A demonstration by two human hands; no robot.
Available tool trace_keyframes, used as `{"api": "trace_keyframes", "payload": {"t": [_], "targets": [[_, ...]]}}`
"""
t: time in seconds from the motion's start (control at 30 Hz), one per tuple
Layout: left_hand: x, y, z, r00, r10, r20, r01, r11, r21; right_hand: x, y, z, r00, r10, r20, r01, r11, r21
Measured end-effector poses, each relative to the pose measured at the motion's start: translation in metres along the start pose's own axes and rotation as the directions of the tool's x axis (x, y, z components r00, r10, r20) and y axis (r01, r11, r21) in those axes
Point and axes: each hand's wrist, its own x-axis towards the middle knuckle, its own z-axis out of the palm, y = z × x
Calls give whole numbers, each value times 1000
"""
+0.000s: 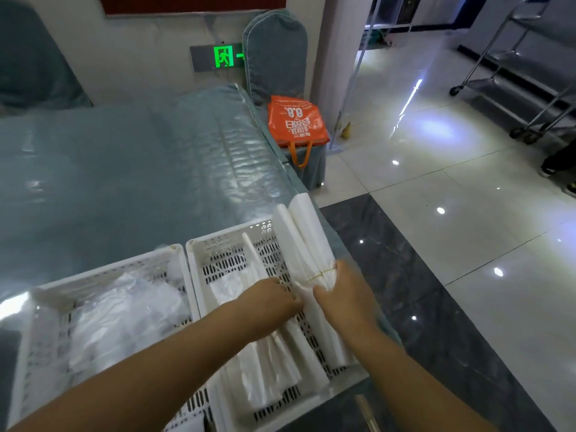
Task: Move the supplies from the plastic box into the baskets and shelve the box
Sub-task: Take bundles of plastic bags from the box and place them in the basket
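Two white perforated baskets stand side by side on the table's near edge. The right basket point(218, 244) holds long white bundles of plastic bags point(268, 363). One such bundle point(305, 241), tied with a rubber band, is tilted over this basket's right rim. My right hand point(339, 291) grips it at the band. My left hand point(271, 297) touches the same bundle from the left, inside the basket. The left basket point(103, 275) holds crumpled clear plastic bags point(124, 316). No plastic box is visible.
The table point(124, 169) has a blue-grey cloth under clear plastic. An orange bag point(296, 123) sits on a covered chair point(274, 54) beyond the table's far right corner. Glossy tiled floor point(452, 229) lies to the right, with metal trolleys point(526, 76) at the far right.
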Motion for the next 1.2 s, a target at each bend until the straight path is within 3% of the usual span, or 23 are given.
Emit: {"api": "trace_keyframes", "payload": {"t": [0.33, 0.53, 0.67, 0.8, 0.93, 1.07, 1.2], "targets": [[-11, -1, 15, 998, 15, -54, -13, 999, 52, -11, 12, 28, 967, 42, 252, -29, 998, -55], [-9, 2, 19, 990, 53, -132, -45, 997, 63, -20, 18, 24, 985, -142, 99, 150, 986, -78], [-5, 4, 21, 955, 56, -290, -39, 997, 61, -22, 22, 19, 974, -223, 33, 226, 967, -119], [3, 9, 19, 938, -48, -344, 60, 998, 24, -16, 32, 17, 898, -438, -34, 407, 859, -312], [10, 8, 19, 910, -187, -370, 147, 980, -135, -11, 42, 12, 873, -482, -74, 447, 851, -275], [19, -5, 29, 934, -272, -231, 228, 953, -198, -10, 53, 6, 923, -349, -162, 338, 936, -97], [27, -10, 49, 954, -287, -88, 286, 958, -26, -14, 63, 8, 942, -335, 20, 335, 931, -145]]}}
